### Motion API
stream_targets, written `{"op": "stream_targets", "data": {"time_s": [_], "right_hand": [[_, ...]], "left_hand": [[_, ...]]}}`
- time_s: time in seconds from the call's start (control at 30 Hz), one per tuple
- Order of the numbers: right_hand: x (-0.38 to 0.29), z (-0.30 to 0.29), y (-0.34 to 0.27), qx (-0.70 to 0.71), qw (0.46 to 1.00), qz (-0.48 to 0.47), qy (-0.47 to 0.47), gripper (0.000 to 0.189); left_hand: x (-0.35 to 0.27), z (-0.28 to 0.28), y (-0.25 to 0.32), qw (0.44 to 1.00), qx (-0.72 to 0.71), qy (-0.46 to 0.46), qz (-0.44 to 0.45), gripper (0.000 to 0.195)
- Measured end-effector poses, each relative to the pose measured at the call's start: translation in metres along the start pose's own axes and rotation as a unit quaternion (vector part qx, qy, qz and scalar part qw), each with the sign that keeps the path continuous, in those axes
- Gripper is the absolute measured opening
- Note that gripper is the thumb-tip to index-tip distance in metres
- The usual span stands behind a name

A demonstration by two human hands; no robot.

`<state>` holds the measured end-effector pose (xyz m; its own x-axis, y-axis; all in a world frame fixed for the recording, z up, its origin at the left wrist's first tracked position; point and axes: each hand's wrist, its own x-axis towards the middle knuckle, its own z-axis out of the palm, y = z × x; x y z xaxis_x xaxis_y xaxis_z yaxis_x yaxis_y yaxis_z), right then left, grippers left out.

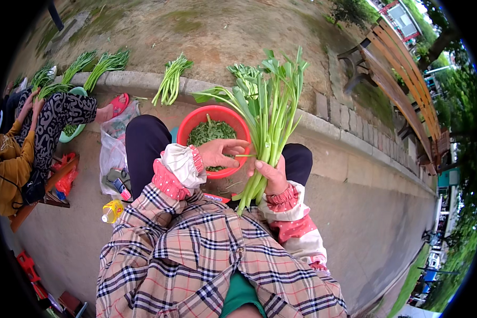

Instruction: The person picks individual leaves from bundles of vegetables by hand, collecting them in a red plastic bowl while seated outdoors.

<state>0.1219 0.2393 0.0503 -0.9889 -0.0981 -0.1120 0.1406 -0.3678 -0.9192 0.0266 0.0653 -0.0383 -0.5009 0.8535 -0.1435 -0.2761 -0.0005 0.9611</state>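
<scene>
A bunch of long-stemmed leafy greens [268,131] is held in my right hand [274,175], its leaves pointing away from me and its stem ends near my lap. My left hand [222,153] is over the near edge of a red plastic basket [186,119], beside the bunch. A thin green stem lies between the fingertips of my left hand and the bunch; whether those fingers grip it, I cannot tell. Picked leafy greens [210,133] lie inside the basket, which stands between my knees.
More bunches of greens [171,79] lie along the concrete kerb [318,123]. At left another person [12,167] sits holding greens by a pale green basin [78,91]. A plastic bag [113,147], a phone [121,188] and a yellow-labelled bottle [112,211] are by my left leg. A wooden bench [397,83] stands right.
</scene>
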Motion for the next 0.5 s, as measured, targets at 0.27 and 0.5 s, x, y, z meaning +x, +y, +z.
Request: {"op": "stream_targets", "data": {"time_s": [0.27,0.5], "right_hand": [[0.006,0.004,0.01,0.067,0.998,-0.007,0.009,0.037],[0.004,0.0,0.018,0.07,0.997,0.018,-0.034,0.046]], "left_hand": [[0.003,0.043,0.065,0.994,-0.08,-0.034,0.064,0.083],[0.019,0.04,0.089,0.984,-0.113,-0.113,0.077,0.081]]}}
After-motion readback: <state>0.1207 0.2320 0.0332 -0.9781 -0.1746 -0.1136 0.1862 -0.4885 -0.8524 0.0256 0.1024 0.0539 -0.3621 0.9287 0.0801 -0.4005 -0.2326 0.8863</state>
